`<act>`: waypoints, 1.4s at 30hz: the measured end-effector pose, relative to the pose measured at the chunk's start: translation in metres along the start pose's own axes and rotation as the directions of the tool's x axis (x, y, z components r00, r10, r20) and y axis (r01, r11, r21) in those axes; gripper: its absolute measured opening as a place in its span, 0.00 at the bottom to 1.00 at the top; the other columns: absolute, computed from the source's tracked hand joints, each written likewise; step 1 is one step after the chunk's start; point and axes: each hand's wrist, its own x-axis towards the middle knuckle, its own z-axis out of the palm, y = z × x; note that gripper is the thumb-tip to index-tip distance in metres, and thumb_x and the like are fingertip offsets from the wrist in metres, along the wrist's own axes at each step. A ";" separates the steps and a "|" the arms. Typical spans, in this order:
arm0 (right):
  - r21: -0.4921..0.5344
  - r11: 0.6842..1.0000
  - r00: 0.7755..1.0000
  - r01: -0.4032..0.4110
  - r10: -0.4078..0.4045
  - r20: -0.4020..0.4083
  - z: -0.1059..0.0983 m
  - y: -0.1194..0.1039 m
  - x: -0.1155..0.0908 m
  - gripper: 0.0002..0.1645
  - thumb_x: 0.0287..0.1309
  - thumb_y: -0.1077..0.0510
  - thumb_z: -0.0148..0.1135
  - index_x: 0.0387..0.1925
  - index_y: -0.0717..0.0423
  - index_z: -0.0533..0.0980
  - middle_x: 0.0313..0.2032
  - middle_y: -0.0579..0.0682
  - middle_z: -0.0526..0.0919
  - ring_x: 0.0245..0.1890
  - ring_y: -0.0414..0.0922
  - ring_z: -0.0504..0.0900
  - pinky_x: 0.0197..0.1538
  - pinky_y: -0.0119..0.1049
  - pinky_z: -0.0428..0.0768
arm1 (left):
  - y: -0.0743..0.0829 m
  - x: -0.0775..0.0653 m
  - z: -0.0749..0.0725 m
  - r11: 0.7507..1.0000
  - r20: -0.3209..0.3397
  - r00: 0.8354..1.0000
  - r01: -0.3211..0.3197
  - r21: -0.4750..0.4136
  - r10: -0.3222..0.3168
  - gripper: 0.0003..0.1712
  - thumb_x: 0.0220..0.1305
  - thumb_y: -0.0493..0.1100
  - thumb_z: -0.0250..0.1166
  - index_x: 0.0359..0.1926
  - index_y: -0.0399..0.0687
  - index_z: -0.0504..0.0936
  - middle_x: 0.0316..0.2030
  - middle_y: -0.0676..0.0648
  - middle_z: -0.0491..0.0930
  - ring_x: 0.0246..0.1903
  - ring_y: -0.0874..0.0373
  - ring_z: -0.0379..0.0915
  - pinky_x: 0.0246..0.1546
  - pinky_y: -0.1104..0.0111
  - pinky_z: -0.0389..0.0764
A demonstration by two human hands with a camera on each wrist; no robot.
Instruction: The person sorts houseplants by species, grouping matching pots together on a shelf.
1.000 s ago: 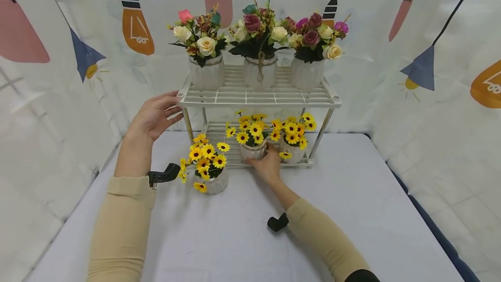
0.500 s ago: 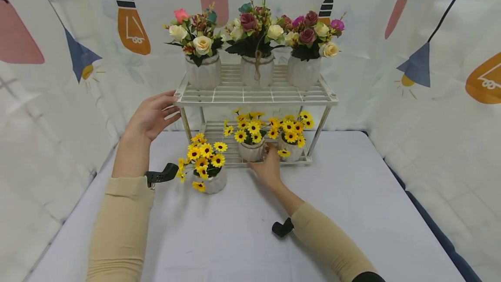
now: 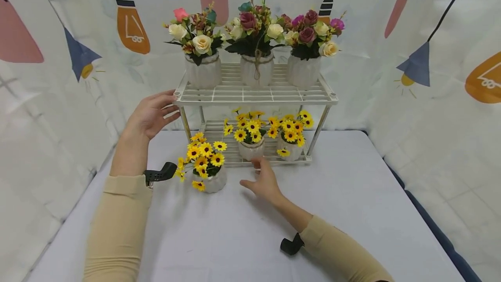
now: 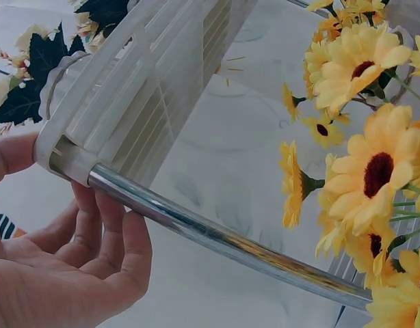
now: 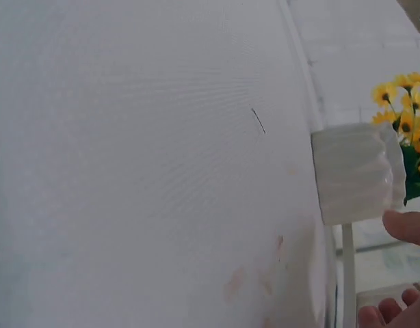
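Note:
My left hand (image 3: 146,116) grips the upper left corner of a white two-tier rack (image 3: 256,95). In the left wrist view its fingers (image 4: 128,236) lie under the corner, beside the metal post (image 4: 217,239). My right hand (image 3: 266,182), fingers spread and holding nothing, is just in front of the lower shelf. Nearest to it is a white pot of yellow daisies (image 3: 251,150) standing mid-shelf; the fingertips overlap its base, and touching or not I cannot tell. On the table at left stands another daisy pot (image 3: 214,182), also in the right wrist view as a white pot (image 5: 357,174).
A third daisy pot (image 3: 289,151) stands at the lower shelf's right end. Up top are three white pots of roses: left (image 3: 203,73), middle (image 3: 257,71) and right (image 3: 304,72). A white cloth covers the table (image 3: 219,238); a printed curtain (image 3: 360,21) hangs behind.
My right hand has let go of the middle daisy pot and drawn back toward the table's front. The pot stays on the lower shelf. My left hand keeps its place at the rack corner.

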 end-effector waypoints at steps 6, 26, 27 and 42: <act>-0.003 1.000 0.972 -0.015 0.015 0.235 0.009 -0.005 0.002 0.47 0.52 0.60 0.81 0.68 0.67 0.65 0.61 0.64 0.74 0.62 0.58 0.75 0.64 0.48 0.74 | 0.001 0.001 -0.004 1.000 0.006 1.000 0.007 0.009 -0.007 0.43 0.75 0.48 0.63 0.81 0.43 0.54 0.64 0.48 0.68 0.60 0.56 0.70 0.68 0.59 0.63; -0.274 0.961 0.931 0.049 0.056 0.362 0.060 -0.014 0.034 0.60 0.48 0.47 0.84 0.75 0.61 0.62 0.67 0.55 0.74 0.64 0.48 0.75 0.63 0.35 0.74 | 0.002 0.001 -0.007 0.999 0.037 0.999 0.008 -0.050 -0.007 0.43 0.75 0.46 0.63 0.81 0.42 0.52 0.59 0.51 0.70 0.56 0.58 0.71 0.74 0.56 0.54; -0.269 0.962 0.932 0.053 0.049 0.359 0.063 -0.013 0.035 0.60 0.47 0.47 0.85 0.75 0.61 0.62 0.67 0.55 0.74 0.64 0.48 0.75 0.63 0.36 0.74 | 0.002 0.001 -0.007 0.999 0.035 0.999 0.008 -0.041 -0.007 0.43 0.75 0.46 0.63 0.81 0.42 0.52 0.60 0.51 0.70 0.56 0.59 0.71 0.74 0.56 0.55; -0.181 0.981 0.964 0.063 -0.012 0.267 0.073 -0.010 0.034 0.60 0.42 0.52 0.88 0.73 0.57 0.63 0.67 0.52 0.74 0.67 0.46 0.72 0.70 0.38 0.67 | -0.001 0.003 -0.004 1.000 0.033 0.999 0.010 0.005 -0.010 0.44 0.75 0.49 0.64 0.81 0.43 0.52 0.65 0.48 0.67 0.63 0.54 0.67 0.73 0.55 0.55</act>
